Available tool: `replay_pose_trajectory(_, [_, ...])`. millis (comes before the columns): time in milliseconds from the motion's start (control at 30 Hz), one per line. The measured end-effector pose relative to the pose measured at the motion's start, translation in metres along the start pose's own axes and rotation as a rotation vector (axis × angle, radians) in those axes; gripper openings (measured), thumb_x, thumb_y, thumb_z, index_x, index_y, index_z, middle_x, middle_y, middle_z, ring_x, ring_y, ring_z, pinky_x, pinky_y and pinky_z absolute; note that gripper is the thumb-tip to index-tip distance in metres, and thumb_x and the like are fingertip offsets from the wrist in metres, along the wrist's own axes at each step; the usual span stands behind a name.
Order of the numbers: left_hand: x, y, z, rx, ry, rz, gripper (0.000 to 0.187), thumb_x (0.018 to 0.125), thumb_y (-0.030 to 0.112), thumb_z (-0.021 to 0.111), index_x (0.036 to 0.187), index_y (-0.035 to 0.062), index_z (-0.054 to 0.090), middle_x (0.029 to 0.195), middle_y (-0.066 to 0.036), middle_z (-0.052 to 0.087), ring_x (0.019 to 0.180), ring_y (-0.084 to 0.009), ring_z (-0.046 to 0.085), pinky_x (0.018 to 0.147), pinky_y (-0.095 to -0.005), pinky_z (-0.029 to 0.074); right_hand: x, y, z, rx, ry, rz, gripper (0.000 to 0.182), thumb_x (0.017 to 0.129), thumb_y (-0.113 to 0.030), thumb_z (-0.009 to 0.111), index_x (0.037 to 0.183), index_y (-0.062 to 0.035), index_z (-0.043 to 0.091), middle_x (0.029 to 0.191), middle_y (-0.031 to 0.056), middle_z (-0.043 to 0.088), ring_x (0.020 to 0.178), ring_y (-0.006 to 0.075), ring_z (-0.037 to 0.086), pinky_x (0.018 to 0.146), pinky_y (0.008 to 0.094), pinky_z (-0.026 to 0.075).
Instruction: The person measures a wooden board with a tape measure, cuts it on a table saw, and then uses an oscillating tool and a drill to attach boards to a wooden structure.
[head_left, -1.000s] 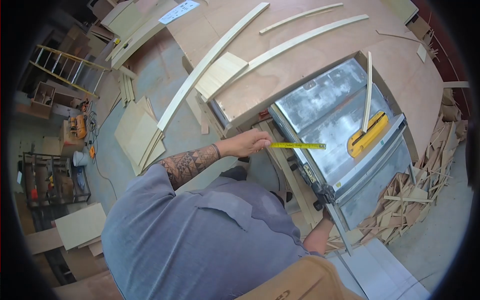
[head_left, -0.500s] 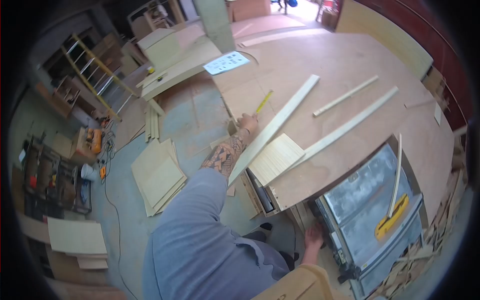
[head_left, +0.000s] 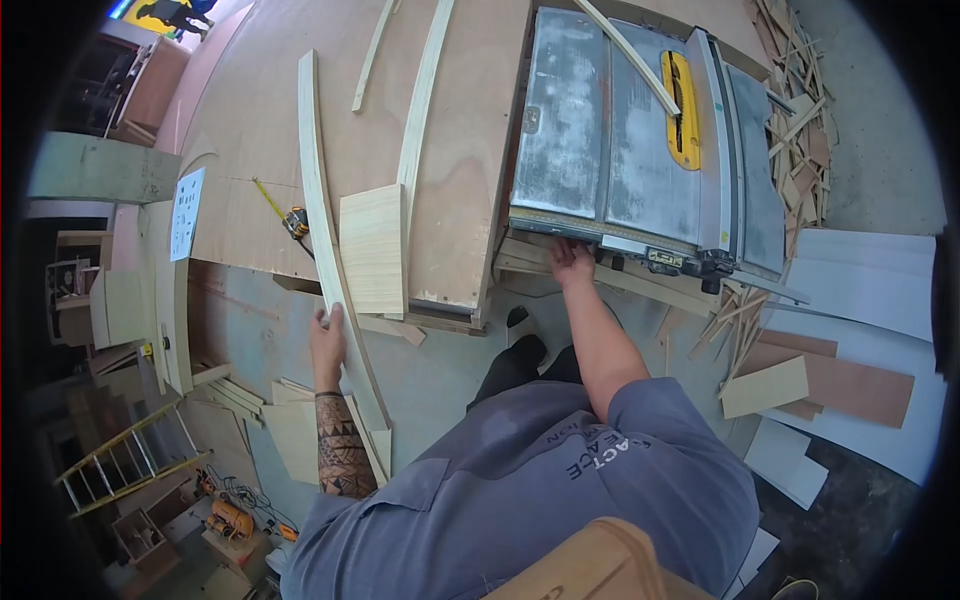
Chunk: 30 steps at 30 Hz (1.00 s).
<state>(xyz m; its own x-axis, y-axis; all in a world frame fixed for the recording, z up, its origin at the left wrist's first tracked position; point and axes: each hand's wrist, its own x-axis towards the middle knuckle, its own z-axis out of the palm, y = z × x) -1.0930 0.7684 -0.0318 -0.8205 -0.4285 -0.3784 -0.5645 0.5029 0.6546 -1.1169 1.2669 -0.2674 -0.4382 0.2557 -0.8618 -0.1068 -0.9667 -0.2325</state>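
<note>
My left hand [head_left: 328, 345] is closed at the left edge of a long pale wooden strip [head_left: 318, 200], which overhangs the large plywood table [head_left: 255, 110]. Beside the strip lies a small wooden panel [head_left: 372, 250]. A tape measure [head_left: 296, 222] rests left of the strip, its yellow blade partly pulled out. Low at the front edge of the table saw [head_left: 565, 110], my right hand [head_left: 572, 265] has its fingers curled against the underside; what they hold is hidden. A thin stick [head_left: 630, 55] lies across the saw top, its end over the yellow blade insert [head_left: 682, 110].
Two more strips lie on the table, one a long strip [head_left: 425, 100]. A printed sheet [head_left: 187, 212] sits at its left end. Offcuts [head_left: 800, 130] are heaped right of the saw. A stepladder [head_left: 135, 455] and stacked panels [head_left: 290, 435] are on the left.
My view has swung right and down toward the saw. My left hand has moved from the tape measure to the strip's edge. The right hand stays at the saw's front.
</note>
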Motion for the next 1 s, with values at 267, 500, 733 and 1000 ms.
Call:
replay_pose_trajectory(267, [-0.025, 0.013, 0.008, -0.261, 0.151, 0.102, 0.050, 0.104, 0.044, 0.060, 0.103, -0.0048, 0.072, 0.083, -0.003, 0.065, 0.079, -0.0115, 0.054, 0.072, -0.0334, 0.048, 0.084, -0.016, -0.034, 0.159, -0.164, 0.177, 0.024, 0.102, -0.034, 0.048, 0.099, -0.0117, 0.056, 0.108, 0.0140, 0.056, 0.088, 0.0263, 0.048, 0.105, 0.0564, 0.043])
replay_pose_trajectory(500, [-0.080, 0.057, 0.010, -0.374, 0.049, 0.225, 0.045, 0.106, 0.045, 0.058, 0.098, 0.0014, 0.069, 0.080, 0.002, 0.060, 0.074, -0.0082, 0.053, 0.068, -0.0301, 0.046, -0.024, -0.036, -0.009, -0.380, -0.153, 0.191, 0.048, 0.107, -0.046, 0.044, 0.135, -0.0070, 0.049, 0.130, 0.0230, 0.056, 0.128, 0.0397, 0.051, 0.116, 0.0622, 0.033])
replay_pose_trajectory(733, [-0.136, 0.150, 0.085, -0.643, -0.089, 0.482, 0.046, 0.108, 0.047, 0.057, 0.106, 0.0019, 0.061, 0.082, 0.001, 0.059, 0.075, -0.0081, 0.053, 0.066, -0.0280, 0.048, -0.224, -0.024, -0.027, -1.375, -0.697, 0.302, 0.075, 0.106, -0.063, 0.041, 0.156, -0.0062, 0.041, 0.144, 0.0211, 0.058, 0.134, 0.0386, 0.052, 0.114, 0.0569, 0.034])
replay_pose_trajectory(1000, [-0.287, 0.118, 0.238, -0.647, -0.362, 0.675, 0.050, 0.110, 0.049, 0.048, 0.122, 0.0007, 0.050, 0.109, -0.018, 0.063, 0.102, -0.0244, 0.063, 0.089, -0.0429, 0.052, -0.395, -0.050, -0.145, -1.582, -0.202, -1.110, 0.054, 0.101, -0.052, 0.060, 0.106, 0.0012, 0.071, 0.086, 0.0278, 0.070, 0.085, 0.0448, 0.070, 0.074, 0.0522, 0.052])
